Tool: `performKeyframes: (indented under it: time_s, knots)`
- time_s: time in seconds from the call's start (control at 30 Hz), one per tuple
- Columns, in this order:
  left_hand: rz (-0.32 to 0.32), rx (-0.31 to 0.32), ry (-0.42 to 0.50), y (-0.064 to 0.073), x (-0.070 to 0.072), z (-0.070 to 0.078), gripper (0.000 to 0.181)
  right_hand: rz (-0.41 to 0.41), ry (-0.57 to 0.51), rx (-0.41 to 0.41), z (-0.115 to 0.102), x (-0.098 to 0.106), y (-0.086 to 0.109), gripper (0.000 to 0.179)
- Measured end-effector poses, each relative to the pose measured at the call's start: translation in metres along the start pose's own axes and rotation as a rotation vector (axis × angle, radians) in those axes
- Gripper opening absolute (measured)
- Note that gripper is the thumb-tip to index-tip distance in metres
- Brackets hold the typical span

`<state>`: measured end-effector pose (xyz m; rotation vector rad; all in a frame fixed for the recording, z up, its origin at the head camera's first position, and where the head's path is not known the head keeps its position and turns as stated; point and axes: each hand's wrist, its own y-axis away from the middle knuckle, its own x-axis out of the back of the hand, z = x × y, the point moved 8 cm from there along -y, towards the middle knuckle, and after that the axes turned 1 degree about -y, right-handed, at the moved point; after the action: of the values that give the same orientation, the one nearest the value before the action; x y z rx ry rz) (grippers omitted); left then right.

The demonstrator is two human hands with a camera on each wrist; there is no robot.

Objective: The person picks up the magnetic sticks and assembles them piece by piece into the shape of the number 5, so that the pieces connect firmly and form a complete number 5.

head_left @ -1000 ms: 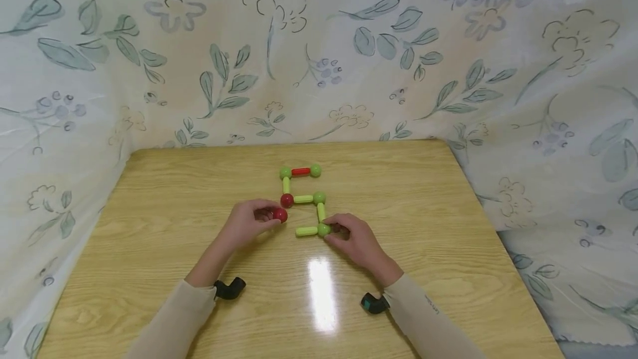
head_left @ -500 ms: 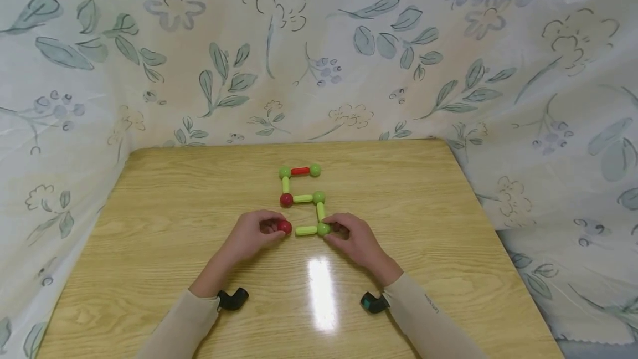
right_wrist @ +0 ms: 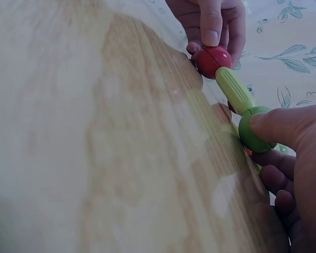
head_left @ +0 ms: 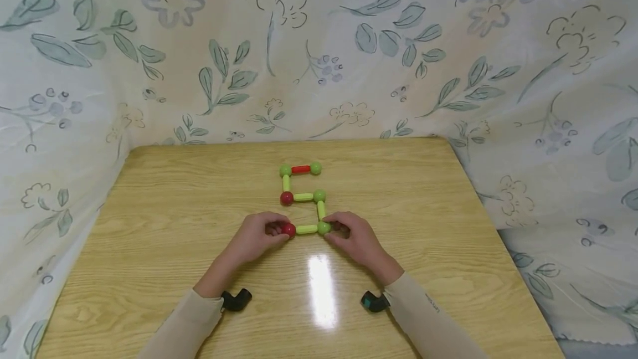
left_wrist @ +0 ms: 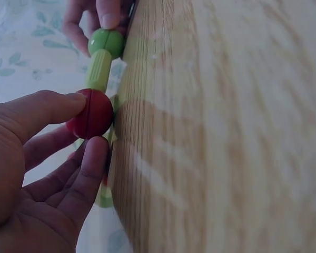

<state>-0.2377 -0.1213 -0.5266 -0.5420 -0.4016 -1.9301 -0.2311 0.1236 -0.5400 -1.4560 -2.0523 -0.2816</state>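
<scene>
My left hand (head_left: 261, 234) pinches a red ball (left_wrist: 92, 114) between thumb and fingers. The ball sits against the left end of a yellow-green rod (head_left: 306, 229). At that rod's other end, my right hand (head_left: 357, 239) pinches a green ball (right_wrist: 256, 129). From there a second yellow-green rod (head_left: 321, 210) runs back to another green ball (head_left: 319, 196). A further rod (head_left: 303, 197) joins it to a dark red ball (head_left: 286, 198). Beyond that, a rod leads up to a green ball (head_left: 285, 170), and a red rod (head_left: 301, 169) ends at one more green ball (head_left: 316, 168).
The joined balls and rods lie in a zigzag on a wooden table (head_left: 189, 193). Floral cloth (head_left: 299, 60) hangs behind the table and down both sides. Black wrist devices (head_left: 237, 299) stick out from both sleeves.
My left hand has come toward the front and slightly right with the red ball, which now meets the free end of the front rod. The right hand has stayed in place.
</scene>
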Motion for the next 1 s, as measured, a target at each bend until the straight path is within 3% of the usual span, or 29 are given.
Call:
performKeyframes:
  time_s: [0.67,1.0]
  knots:
    - [0.018,-0.008,-0.018,0.0016,0.0003,0.0003,0.029,0.004,0.004,-0.026,0.0044,-0.0014,0.0006,0.035]
    - [0.029,0.005,-0.005,0.0025,-0.0006,0.0002,0.029,0.011,0.02,0.025,0.002,-0.0006,0.0013,0.045]
